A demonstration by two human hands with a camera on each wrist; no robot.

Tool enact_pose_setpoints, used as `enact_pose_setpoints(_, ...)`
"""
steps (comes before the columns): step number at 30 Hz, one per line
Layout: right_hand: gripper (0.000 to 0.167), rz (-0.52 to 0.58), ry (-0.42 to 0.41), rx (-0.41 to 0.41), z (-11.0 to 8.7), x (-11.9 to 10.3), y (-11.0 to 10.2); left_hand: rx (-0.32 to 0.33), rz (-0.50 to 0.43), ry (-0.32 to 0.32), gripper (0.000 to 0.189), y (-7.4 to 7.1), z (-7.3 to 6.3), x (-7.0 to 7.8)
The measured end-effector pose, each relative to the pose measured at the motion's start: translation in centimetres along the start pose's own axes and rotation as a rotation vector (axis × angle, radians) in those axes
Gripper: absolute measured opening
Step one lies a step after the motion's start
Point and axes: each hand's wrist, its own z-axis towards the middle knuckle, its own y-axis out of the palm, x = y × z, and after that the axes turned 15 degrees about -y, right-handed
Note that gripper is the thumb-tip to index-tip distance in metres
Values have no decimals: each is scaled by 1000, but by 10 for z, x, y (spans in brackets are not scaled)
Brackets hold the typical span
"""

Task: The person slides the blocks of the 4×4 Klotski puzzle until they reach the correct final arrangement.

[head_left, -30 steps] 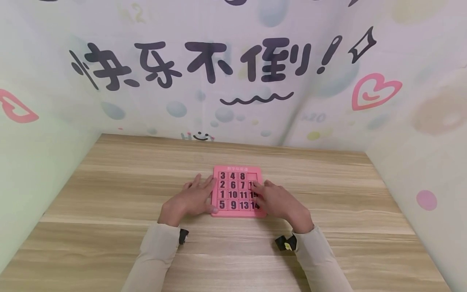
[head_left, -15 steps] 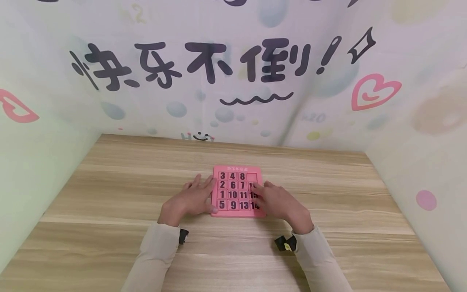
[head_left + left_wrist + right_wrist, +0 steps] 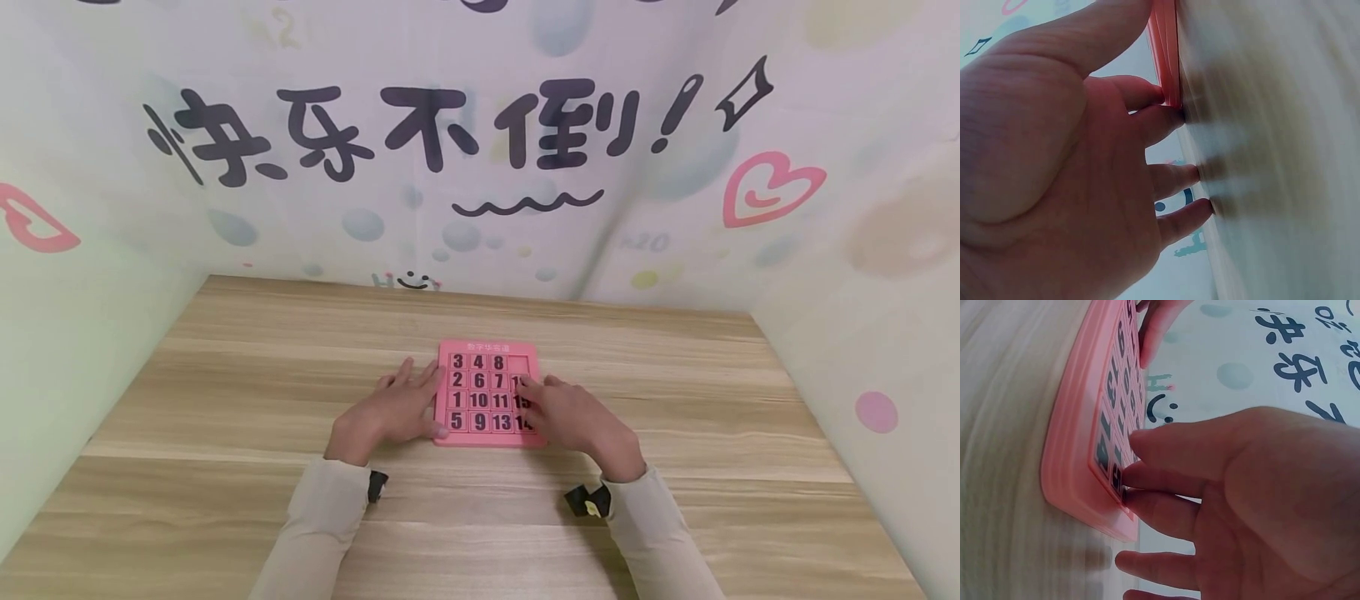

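Observation:
A pink number slide puzzle [image 3: 487, 440] lies flat on the table, its black-numbered tiles in rows. The vacant slot [image 3: 518, 363] is at the top right corner. Along the puzzle's left side rests my left hand [image 3: 401, 408], thumb at the front left corner. In the left wrist view its fingers [image 3: 1175, 181] are spread, with some tips on the table beside the pink edge. My right hand [image 3: 573, 412] reaches over the right side. Thumb and foremost fingertips touch the right-hand column of tiles and partly cover it, while the other fingers [image 3: 1157, 567] extend past the frame.
The wood-grain table [image 3: 480, 533] extends around the puzzle on all sides. Behind it stands a pale printed backdrop [image 3: 480, 250] with large black characters, and pale side panels close off left and right. Each wrist has a black strap [image 3: 588, 500] below a light sleeve.
My right thumb and fingertips have shifted very slightly, and the 15 tile in the right-hand column shows more clearly. My left hand and the puzzle stay in place.

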Motion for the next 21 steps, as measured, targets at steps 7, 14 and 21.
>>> enact_pose_setpoints(7, 51, -18, -21, 8, 0, -2, -1, 2, -11, -8, 95, 0, 0, 0)
enact_pose_setpoints(14, 62, -62, -33, 102, 5, -5, 6, 3, -27, -5, 95, 0, 0, 1)
enact_pose_setpoints(21, 71, -17, 20, 89, 18, -10, 18, 6, -24, -2, 95, 0, 0, 1)
